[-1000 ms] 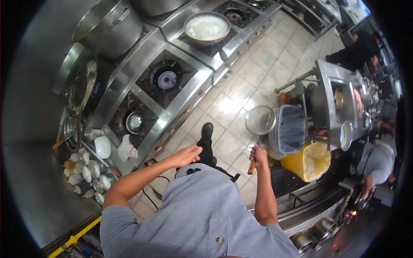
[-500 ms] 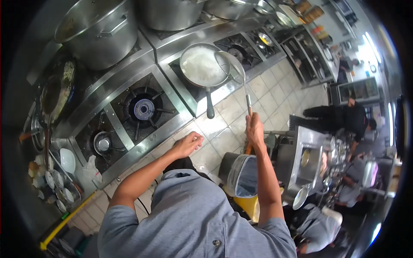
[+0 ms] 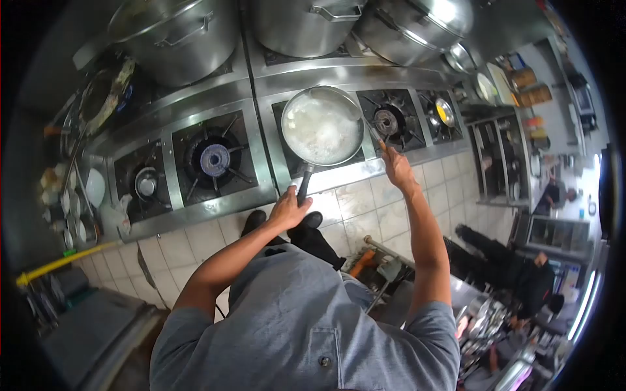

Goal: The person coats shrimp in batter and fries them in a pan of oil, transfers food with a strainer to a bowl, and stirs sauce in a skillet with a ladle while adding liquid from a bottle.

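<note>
A frying pan (image 3: 321, 161) full of pale, cloudy, bubbling liquid sits on a burner in the middle of the stove. Its dark handle (image 3: 304, 182) points toward me, and my left hand (image 3: 289, 208) is closed around the end of it. My right hand (image 3: 400, 173) grips the wooden handle of a round skimmer (image 3: 374, 132). The skimmer's head dips into the far right part of the pan and is partly hidden by the liquid.
Large steel stockpots (image 3: 297, 29) stand along the back. Left of the pan is a bare burner (image 3: 214, 160); at the far right is a small pan with yellow contents (image 3: 445, 112). A person in dark clothes (image 3: 521, 277) is off to the right.
My left hand has moved from beside the stove onto the pan handle. The skimmer has gone from above the pan's right edge down into the liquid. My view has shifted right.
</note>
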A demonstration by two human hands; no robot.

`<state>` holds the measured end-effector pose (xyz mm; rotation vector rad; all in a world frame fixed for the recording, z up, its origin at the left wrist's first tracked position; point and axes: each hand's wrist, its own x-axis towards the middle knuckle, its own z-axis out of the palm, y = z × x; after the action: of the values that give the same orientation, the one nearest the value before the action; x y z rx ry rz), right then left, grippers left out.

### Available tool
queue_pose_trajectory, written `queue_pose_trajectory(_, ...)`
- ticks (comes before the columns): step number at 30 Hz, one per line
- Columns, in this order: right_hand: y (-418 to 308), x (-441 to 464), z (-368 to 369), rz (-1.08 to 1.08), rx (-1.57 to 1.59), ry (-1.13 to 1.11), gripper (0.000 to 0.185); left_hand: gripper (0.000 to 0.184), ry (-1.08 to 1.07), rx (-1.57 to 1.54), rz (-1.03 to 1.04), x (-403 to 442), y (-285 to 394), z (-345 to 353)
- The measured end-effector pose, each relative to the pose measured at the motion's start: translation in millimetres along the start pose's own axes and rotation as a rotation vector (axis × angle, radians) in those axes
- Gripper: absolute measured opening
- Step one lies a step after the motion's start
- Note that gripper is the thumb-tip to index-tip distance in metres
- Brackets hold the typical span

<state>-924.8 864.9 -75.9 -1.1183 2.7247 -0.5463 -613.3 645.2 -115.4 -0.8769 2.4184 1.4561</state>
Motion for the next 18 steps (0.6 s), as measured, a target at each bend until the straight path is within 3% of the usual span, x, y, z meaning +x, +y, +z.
queue_pose_trajectory(3,30.6,12.9,-18.6,-0.133,0.153,-0.166,0.025,0.064,-0.003,0.026,-0.157,7.3,7.3,18.0)
queue_pose_trajectory(7,51.0,9.8,-27.1,-0.283,0.066,-0.292,0.028,0.055,0.173,0.041,-0.128,5.0,6.2,34.3)
queue_pose_trajectory(9,12.7,6.6,-56.0,0.146,0.248,-0.678,0.029,0.052,0.181,0.018,-0.142,2.7,9.5,34.5)
queue_pose_trajectory(13,-2.1,-9.5,-26.2,0.285,0.522,-0.830,0.029,0.050,0.155,-0.036,-0.232,4.0,13.2,39.3)
queue_pose_trajectory(18,-43.5,-31.0,16.7,0.470,0.934,-0.836,0.030,0.046,0.300,0.115,-0.061,10.2,-13.3,61.0)
